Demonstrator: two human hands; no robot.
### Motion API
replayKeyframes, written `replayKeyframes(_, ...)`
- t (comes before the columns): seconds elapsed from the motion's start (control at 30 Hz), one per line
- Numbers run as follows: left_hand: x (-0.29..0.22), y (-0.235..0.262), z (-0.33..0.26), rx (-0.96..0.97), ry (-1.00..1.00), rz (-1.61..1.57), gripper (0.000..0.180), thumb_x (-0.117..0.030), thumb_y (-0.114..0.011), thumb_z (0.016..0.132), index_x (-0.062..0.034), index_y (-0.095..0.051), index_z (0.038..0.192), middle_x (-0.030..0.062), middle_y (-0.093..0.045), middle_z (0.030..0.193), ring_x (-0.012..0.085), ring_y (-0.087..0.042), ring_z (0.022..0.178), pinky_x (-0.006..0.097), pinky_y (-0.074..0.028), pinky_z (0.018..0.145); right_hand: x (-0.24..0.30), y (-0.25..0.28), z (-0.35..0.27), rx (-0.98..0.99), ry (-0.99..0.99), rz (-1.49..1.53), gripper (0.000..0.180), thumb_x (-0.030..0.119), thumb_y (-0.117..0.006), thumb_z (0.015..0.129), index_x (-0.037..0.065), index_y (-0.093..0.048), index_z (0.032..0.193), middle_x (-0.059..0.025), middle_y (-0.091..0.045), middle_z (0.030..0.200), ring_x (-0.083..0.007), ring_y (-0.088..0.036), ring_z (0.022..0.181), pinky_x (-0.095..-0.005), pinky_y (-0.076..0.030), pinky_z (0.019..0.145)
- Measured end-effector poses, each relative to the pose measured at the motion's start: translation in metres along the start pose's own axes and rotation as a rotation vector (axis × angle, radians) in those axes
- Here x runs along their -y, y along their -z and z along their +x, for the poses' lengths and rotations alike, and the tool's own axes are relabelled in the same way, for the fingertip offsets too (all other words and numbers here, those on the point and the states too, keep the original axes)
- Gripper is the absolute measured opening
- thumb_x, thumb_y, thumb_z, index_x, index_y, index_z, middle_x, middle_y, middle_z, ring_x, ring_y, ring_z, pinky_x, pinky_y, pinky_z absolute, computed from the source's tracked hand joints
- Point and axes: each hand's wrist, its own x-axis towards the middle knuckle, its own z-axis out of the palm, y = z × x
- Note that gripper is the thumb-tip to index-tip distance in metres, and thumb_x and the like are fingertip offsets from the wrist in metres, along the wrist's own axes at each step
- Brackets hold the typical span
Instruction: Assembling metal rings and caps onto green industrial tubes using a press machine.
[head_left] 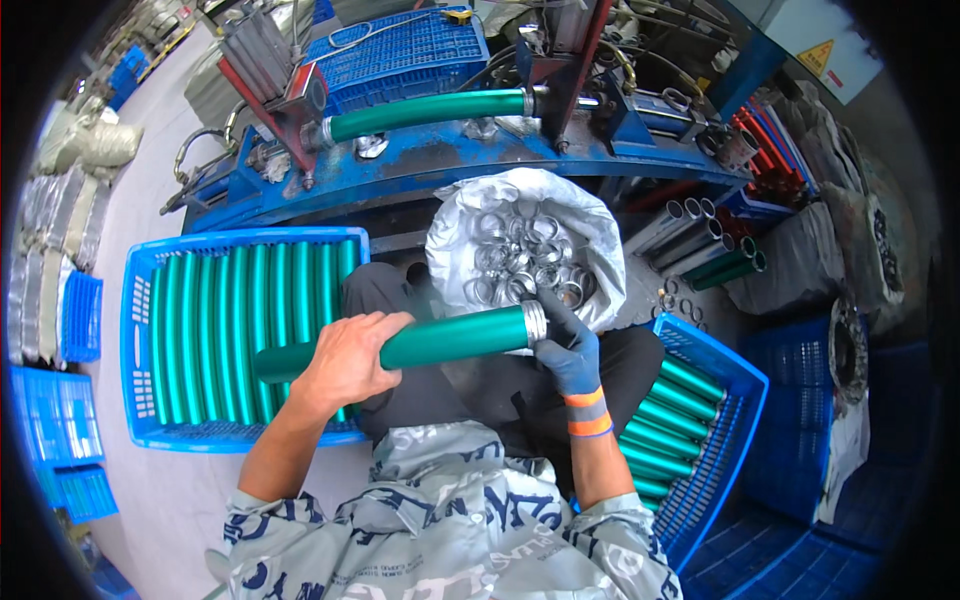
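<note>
Loose grey-green cloth with bold dark lettering makes up your shirt (450,530), creased softly across your lap above the matte dark trousers (630,365). Your bare left hand (350,360) wraps around a smooth, satiny green tube (455,338), fingers over its top. Your right hand (565,345), in a dark blue knit glove (578,372) with an orange-and-grey cuff, pinches the ridged, silvery metal collar (535,322) at the tube's right end. That tube slants over your lap, its left end above the slatted blue plastic crate (140,350) where straight green tubes (210,330) lie side by side.

Just beyond the collar, a crumpled white woven sack (452,245) gapes open, holding a heap of thin, shiny metal rings (540,250). By your right knee, another blue crate (730,440) carries more glossy green cylinders (675,425). Ahead, on the scuffed blue metal table (400,172), a green length of pipe (430,113) sits horizontally between the machine's steel fittings.
</note>
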Motion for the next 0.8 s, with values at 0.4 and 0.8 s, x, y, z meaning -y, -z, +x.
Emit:
replayKeyframes(0.4,0.005,-0.018,0.004,-0.086,-0.014,0.067,0.062,-0.010,-0.084,0.075,-0.0143,-0.076,0.136,0.0132,-0.077,0.106,0.0401,-0.075,0.101,0.052,-0.060,0.088,0.014,-0.008,0.014,-0.012,-0.211,-0.195,0.086,-0.002,-0.090,0.095,-0.006,-0.050,0.171,-0.0121,-0.067,0.159,-0.0205,-0.068,0.137,-0.0362,-0.054,0.119)
replayKeyframes(0.8,0.002,-0.022,0.002,-0.145,0.086,-0.210,0.056,-0.010,-0.081,0.076,-0.0122,-0.078,0.132,0.0149,-0.082,0.112,0.0431,-0.078,0.105,0.050,-0.062,0.090,0.036,-0.048,0.052,0.182,0.153,-0.452,0.109,0.038,-0.079,0.105,-0.007,-0.018,0.183,-0.0246,-0.049,0.173,-0.0298,-0.052,0.153,-0.0407,-0.037,0.132)
